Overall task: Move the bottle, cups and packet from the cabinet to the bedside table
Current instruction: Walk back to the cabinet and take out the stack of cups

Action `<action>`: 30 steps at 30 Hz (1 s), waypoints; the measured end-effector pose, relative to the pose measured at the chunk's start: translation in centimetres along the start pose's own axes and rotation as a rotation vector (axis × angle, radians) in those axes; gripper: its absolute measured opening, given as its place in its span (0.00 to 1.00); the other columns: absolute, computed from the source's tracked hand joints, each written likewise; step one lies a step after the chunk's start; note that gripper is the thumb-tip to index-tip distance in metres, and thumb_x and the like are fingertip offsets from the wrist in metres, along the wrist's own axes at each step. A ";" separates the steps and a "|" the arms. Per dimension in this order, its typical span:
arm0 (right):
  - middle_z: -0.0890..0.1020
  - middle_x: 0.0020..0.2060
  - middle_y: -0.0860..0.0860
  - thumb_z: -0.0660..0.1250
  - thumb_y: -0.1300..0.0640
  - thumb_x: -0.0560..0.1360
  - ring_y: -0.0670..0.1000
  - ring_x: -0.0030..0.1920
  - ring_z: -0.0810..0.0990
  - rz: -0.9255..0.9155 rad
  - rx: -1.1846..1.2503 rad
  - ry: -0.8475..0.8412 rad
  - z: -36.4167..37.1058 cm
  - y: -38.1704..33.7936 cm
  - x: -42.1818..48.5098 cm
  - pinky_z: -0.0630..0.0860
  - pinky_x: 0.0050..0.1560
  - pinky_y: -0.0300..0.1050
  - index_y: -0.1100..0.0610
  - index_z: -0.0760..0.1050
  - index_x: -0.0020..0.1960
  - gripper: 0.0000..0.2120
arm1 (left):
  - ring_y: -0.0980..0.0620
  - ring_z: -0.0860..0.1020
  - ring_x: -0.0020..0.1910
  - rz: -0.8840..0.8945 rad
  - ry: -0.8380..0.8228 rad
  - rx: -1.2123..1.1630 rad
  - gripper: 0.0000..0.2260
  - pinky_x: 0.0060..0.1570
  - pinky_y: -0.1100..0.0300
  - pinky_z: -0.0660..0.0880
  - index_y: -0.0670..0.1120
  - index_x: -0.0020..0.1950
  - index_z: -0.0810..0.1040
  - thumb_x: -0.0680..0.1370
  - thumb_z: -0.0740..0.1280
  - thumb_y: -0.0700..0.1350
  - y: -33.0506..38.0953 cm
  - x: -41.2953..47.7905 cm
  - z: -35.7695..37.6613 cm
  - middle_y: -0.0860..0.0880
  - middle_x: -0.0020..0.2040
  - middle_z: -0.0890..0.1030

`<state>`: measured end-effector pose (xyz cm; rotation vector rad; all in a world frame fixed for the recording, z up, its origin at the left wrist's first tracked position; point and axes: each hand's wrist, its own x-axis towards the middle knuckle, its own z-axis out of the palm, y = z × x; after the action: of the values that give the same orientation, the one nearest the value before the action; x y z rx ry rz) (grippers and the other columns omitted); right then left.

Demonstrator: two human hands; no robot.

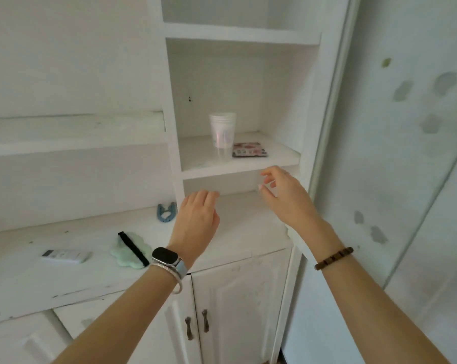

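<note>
A stack of white paper cups (pixel 222 130) stands upright on a shelf of the white cabinet (pixel 237 168). Just to its right lies a flat, colourful packet (pixel 249 150). No bottle is in view. My left hand (pixel 199 219) hovers below the shelf's front edge, fingers loosely apart, holding nothing. My right hand (pixel 285 195) is raised beside it at the shelf's lower right, fingers spread, and is empty too. Neither hand touches the cups or the packet.
On the counter at the left lie a white remote (pixel 65 256), a green cloud-shaped pad with a black strap (pixel 128 249) and a blue clip (pixel 166 212). Below are cabinet doors with two dark handles (pixel 196 324). A glass sliding door (pixel 406 153) stands at the right.
</note>
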<state>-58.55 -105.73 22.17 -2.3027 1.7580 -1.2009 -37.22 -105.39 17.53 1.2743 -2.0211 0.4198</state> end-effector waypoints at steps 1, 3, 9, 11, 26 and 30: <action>0.77 0.53 0.47 0.63 0.52 0.79 0.49 0.53 0.77 0.000 0.022 0.008 -0.1 -0.1 1.2 0.75 0.51 0.48 0.52 0.70 0.63 0.14 | 0.46 0.74 0.44 -0.003 0.025 0.001 0.16 0.50 0.51 0.73 0.40 0.58 0.74 0.71 0.64 0.33 -0.2 1.2 -0.1 0.45 0.46 0.77; 0.77 0.54 0.47 0.64 0.52 0.78 0.48 0.53 0.77 0.005 0.060 0.022 -0.4 -0.4 3.5 0.76 0.51 0.48 0.51 0.68 0.65 0.16 | 0.45 0.75 0.46 -0.007 0.068 -0.001 0.16 0.52 0.50 0.73 0.40 0.58 0.74 0.71 0.63 0.33 -0.7 3.6 -0.3 0.44 0.47 0.77; 0.78 0.57 0.52 0.70 0.48 0.75 0.51 0.55 0.78 0.009 0.131 0.053 -0.3 -2.2 11.1 0.78 0.56 0.50 0.54 0.61 0.72 0.31 | 0.43 0.77 0.46 -0.039 0.141 -0.066 0.15 0.49 0.50 0.74 0.38 0.59 0.74 0.72 0.65 0.36 -2.2 10.2 0.3 0.42 0.48 0.79; 0.75 0.62 0.54 0.71 0.46 0.73 0.51 0.58 0.77 0.018 0.147 0.053 0.2 -2.6 13.3 0.77 0.58 0.49 0.54 0.58 0.74 0.36 | 0.41 0.77 0.47 -0.076 0.145 -0.109 0.16 0.49 0.49 0.74 0.37 0.60 0.73 0.73 0.66 0.38 -2.5 11.7 1.0 0.40 0.49 0.79; 0.71 0.68 0.56 0.76 0.43 0.68 0.54 0.65 0.72 0.030 0.237 0.009 4.9 -3.6 18.8 0.70 0.57 0.42 0.56 0.57 0.75 0.44 | 0.38 0.77 0.42 -0.103 0.032 -0.088 0.27 0.47 0.46 0.75 0.32 0.67 0.65 0.72 0.67 0.43 -4.3 14.5 3.6 0.37 0.45 0.79; 0.73 0.66 0.55 0.75 0.44 0.68 0.54 0.64 0.73 0.051 0.231 0.011 5.1 -3.5 18.9 0.69 0.54 0.39 0.57 0.58 0.74 0.43 | 0.40 0.77 0.46 -0.115 0.024 -0.122 0.29 0.54 0.47 0.73 0.34 0.71 0.62 0.74 0.65 0.44 -4.4 14.3 3.7 0.39 0.49 0.79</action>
<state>-51.27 -122.21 30.69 -2.1133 1.5761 -1.3309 -38.63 -118.99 24.69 1.2964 -1.9123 0.2527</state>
